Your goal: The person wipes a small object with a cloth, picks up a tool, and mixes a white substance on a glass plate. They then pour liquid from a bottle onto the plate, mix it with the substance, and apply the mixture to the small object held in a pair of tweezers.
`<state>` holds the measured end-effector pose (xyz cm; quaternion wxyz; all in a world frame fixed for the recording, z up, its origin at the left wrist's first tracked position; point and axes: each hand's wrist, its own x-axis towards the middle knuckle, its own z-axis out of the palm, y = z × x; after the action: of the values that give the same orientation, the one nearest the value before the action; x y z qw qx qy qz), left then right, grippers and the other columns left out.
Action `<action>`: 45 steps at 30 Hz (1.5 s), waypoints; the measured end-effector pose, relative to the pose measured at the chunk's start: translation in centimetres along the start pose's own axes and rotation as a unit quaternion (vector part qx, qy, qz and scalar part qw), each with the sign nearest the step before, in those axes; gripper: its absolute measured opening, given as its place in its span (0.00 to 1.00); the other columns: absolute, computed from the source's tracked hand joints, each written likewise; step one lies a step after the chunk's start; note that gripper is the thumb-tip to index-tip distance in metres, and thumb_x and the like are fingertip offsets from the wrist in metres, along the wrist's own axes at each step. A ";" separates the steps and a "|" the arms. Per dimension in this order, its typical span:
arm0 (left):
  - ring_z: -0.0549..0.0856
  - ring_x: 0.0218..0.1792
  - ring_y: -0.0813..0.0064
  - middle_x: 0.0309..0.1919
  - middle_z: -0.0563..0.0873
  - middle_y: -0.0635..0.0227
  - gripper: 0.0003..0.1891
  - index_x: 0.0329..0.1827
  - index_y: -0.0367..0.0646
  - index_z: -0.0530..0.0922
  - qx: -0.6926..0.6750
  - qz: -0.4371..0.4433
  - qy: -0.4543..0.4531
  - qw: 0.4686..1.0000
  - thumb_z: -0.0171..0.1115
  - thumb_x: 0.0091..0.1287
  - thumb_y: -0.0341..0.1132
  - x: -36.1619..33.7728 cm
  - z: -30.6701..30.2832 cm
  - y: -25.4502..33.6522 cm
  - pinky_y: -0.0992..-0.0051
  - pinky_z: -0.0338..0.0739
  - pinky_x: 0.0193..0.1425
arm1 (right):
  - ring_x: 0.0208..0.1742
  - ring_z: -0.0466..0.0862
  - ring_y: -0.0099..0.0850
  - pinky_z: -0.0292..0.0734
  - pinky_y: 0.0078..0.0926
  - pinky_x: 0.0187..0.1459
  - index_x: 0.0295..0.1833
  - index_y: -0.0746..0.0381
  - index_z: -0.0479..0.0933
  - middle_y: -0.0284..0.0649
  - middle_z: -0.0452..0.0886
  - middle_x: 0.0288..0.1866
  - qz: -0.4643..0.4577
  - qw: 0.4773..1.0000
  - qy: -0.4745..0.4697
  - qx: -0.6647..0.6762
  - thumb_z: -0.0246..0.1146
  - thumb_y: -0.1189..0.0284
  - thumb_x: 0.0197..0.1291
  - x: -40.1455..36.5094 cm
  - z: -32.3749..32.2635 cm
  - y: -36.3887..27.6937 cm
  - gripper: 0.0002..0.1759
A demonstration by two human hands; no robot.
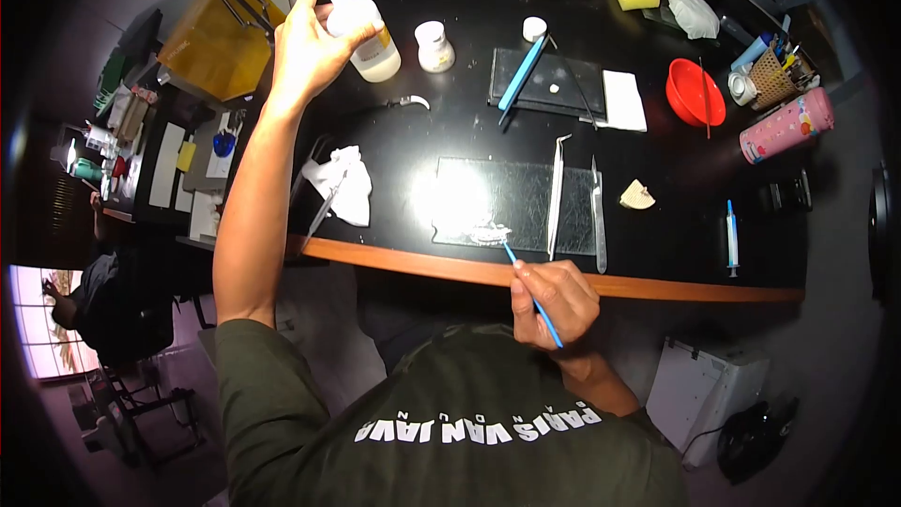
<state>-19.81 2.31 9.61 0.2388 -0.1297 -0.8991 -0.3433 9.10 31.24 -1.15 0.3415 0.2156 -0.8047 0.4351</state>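
At the upper left, my left hand (314,42) has its fingers closed around the top of a translucent plastic bottle (378,60) with pale liquid and a yellowish label. A white jar (435,49) stands just right of it. My right hand (556,303), near the front edge of the table, pinches a thin blue stick-like tool (544,317). Its tip meets a patch of white material (490,234) on a glass plate (526,190); the tip is too small to make out. A metal probe (557,188) and a metal knife (599,216) lie across the plate's right part.
Left of the plate lies a crumpled white cloth (347,190) with tweezers on it. Further back are a dark slab (572,84) with a blue-handled tool and a red bowl (696,94). A syringe (732,239) and pink bottle (788,125) are at right. Another person (103,286) sits far left.
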 end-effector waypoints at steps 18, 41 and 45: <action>0.89 0.61 0.74 0.57 0.94 0.58 0.15 0.64 0.35 0.83 -0.266 0.017 0.020 0.964 0.60 0.87 0.39 -0.6 3.9 -2.9 0.72 0.81 0.71 | 0.30 0.87 0.38 0.82 0.32 0.33 0.50 0.70 0.89 0.45 0.88 0.35 0.024 0.999 0.002 -0.031 0.70 0.84 0.61 0.2 0.3 -0.5 0.12; 0.83 0.45 0.77 0.41 0.83 0.69 0.11 0.53 0.44 0.75 -0.296 0.012 0.182 0.938 0.70 0.76 0.31 0.1 8.9 -1.3 0.69 0.81 0.53 | 0.30 0.88 0.38 0.82 0.32 0.33 0.47 0.72 0.88 0.46 0.89 0.35 0.029 0.999 -0.011 -0.040 0.70 0.83 0.62 0.4 0.4 -0.6 0.09; 0.91 0.49 0.71 0.45 0.92 0.54 0.16 0.56 0.41 0.69 -0.275 0.049 0.099 0.955 0.67 0.83 0.40 0.4 8.2 -3.1 0.67 0.85 0.56 | 0.30 0.88 0.38 0.82 0.32 0.33 0.47 0.72 0.88 0.46 0.89 0.35 0.027 0.999 -0.007 -0.033 0.70 0.84 0.62 0.3 0.4 -0.5 0.09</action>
<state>-24.13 5.63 2.79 0.2976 -0.1994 -0.7342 -0.5767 9.08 30.58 -0.83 0.3309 0.1852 -0.8267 0.4156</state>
